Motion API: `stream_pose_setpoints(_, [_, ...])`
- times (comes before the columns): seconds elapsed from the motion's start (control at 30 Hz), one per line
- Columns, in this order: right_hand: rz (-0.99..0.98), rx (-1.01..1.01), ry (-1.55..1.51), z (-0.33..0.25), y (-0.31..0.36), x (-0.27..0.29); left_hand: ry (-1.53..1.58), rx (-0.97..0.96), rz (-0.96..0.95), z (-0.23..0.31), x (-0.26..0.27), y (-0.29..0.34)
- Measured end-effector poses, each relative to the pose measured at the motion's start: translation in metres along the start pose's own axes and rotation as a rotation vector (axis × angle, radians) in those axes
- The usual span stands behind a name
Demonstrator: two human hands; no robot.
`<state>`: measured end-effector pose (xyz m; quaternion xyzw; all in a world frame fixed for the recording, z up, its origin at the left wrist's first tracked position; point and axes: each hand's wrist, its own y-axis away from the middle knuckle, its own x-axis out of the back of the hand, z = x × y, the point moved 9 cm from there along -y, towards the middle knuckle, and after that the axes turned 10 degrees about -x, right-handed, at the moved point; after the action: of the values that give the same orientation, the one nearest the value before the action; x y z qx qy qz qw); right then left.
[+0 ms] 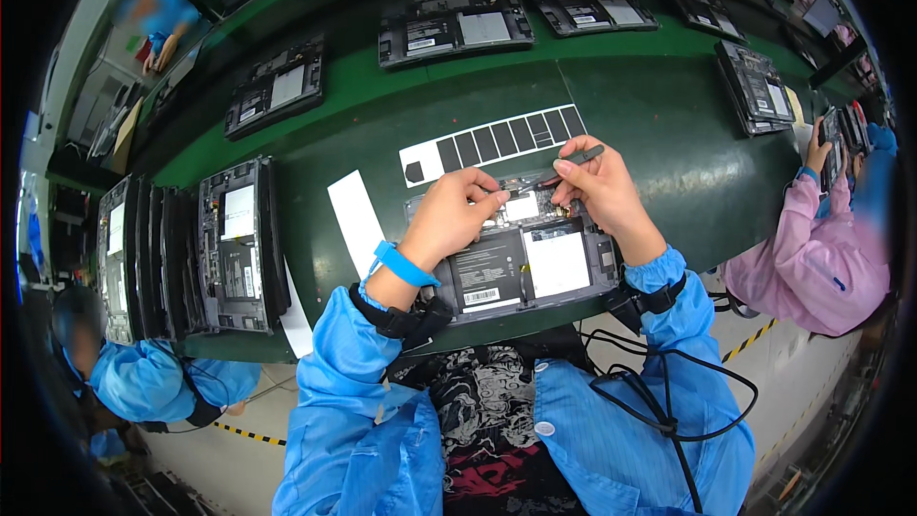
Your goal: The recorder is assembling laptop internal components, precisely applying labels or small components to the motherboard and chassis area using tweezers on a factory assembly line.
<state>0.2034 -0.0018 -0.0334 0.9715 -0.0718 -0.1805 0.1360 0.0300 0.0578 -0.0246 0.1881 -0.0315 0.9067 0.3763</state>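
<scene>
An opened tablet-like device (602,263) lies in front of me, its black battery (485,272), white panel (557,262) and circuit board exposed. My right hand (604,193) grips a slim dark tool (579,161) that looks like tweezers; its narrow end points down-left over the board at the device's far edge. Beside that tip, my left hand (457,215) is closed, thumb and forefinger pinched just above the board. Whatever sits between those fingertips is too small to make out. Beyond both hands lies a white sheet with black rectangular stickers (492,141).
A blank white strip (355,220) lies left of the device. Stacked opened devices (229,248) stand at the left, with others (457,29) along the green bench's far side. A co-worker in pink (807,258) works at the right. Black cables (669,401) hang by my right arm.
</scene>
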Motion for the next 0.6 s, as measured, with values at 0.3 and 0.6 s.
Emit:
stream_pose_setpoints(0.3, [0.048,0.022,0.019,-0.001,0.000,0.003,-0.212,0.020,0.017,0.003,-0.003,-0.012])
stream_pose_setpoints(0.6, [0.135,0.038,0.115,-0.002,0.004,0.003,-0.197,0.048,-0.044,0.002,-0.004,-0.018])
